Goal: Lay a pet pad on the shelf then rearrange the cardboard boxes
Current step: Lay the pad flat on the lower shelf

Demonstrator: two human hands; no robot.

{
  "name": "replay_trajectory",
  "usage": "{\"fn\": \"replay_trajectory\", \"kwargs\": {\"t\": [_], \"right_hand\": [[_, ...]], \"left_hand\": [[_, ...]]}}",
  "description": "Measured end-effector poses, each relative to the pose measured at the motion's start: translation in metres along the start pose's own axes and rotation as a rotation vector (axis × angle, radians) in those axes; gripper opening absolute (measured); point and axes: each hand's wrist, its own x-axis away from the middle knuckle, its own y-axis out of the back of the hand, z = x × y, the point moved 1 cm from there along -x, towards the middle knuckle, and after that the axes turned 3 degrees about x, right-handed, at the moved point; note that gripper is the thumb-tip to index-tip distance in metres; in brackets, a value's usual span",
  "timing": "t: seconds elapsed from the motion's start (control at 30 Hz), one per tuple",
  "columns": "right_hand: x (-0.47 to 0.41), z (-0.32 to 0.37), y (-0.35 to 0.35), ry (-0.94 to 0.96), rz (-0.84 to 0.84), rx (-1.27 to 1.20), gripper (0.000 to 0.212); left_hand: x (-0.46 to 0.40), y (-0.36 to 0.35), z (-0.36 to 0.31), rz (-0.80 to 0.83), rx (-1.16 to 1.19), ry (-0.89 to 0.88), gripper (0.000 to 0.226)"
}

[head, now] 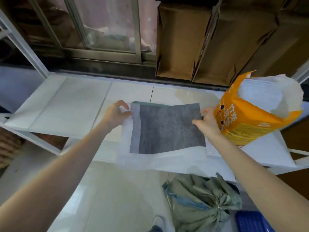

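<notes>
From the head view, both hands hold one pet pad point(167, 129) between them. The left hand point(117, 114) pinches the pad's far left corner with thumb and fingers. The right hand point(206, 122) pinches the far right edge. So each grip is closed on the pad, one on each side.

The pad is still partly folded, gray in the middle with white edges. It stretches from one grip to the other, and its loose part hangs down toward the person, below both grips. Its near edge droops past the front of the shelf point(50, 104).

Past the grips the shelf top is bare, so I think the pad needs to be opened and spread away from the person. The orange pad bag point(247, 121) stands just beside the right grip and could get in the way. The cardboard boxes point(209, 42) stand farther back, not yet touched.
</notes>
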Motion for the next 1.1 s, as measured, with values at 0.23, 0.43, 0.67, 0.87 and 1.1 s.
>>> {"fn": "replay_trajectory", "kwargs": {"t": [0.23, 0.43, 0.67, 0.87, 1.1], "right_hand": [[-0.044, -0.016, -0.021, -0.043, 0.126, -0.007, 0.042], [-0.064, -0.020, -0.045, 0.025, 0.091, 0.156, 0.053], [-0.103, -0.044, -0.075, 0.036, -0.064, 0.214, 0.024], [-0.119, -0.074, -0.105, 0.039, -0.091, 0.230, 0.035], [-0.120, -0.102, -0.132, 0.036, 0.035, 0.265, 0.048]], "left_hand": [[-0.035, -0.022, -0.002, -0.013, -0.100, 0.018, 0.033], [-0.062, -0.040, 0.012, 0.131, -0.331, -0.015, 0.076], [-0.101, -0.056, 0.054, 0.150, -0.385, -0.132, 0.063], [-0.120, -0.072, 0.091, 0.152, -0.448, -0.183, 0.053], [-0.128, -0.083, 0.120, 0.173, -0.501, -0.115, 0.055]]}}
